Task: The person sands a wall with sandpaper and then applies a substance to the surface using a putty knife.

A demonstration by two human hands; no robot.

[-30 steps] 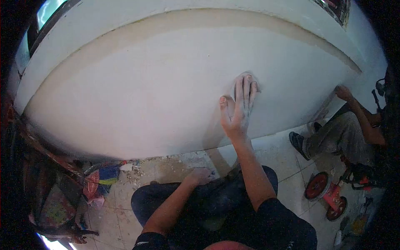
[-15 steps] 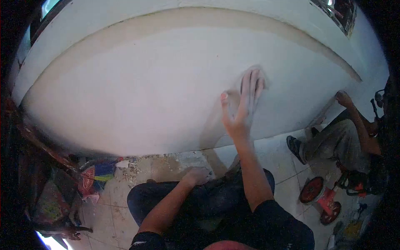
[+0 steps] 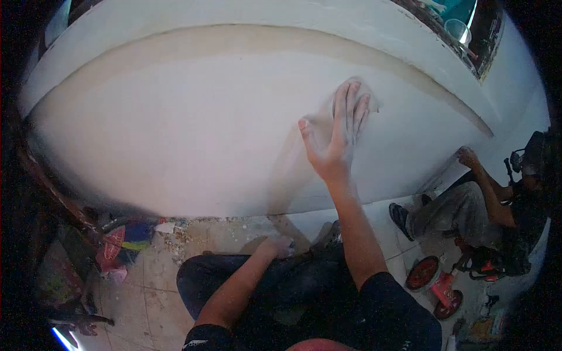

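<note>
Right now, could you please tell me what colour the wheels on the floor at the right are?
The wheels look red; the head view shows them best.

Dusty right hand point(image 3: 342, 134), fingers point(image 3: 350, 105) spread against the white wall point(image 3: 205, 128), left hand point(image 3: 277, 247) near the lap.

Wall point(image 3: 205, 117) white; wheels point(image 3: 422, 273) red; trousers point(image 3: 462, 213) grey.

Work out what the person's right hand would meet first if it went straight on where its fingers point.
The right hand would probably meet the curved ledge above the pale wall, though depth is unclear.
</note>
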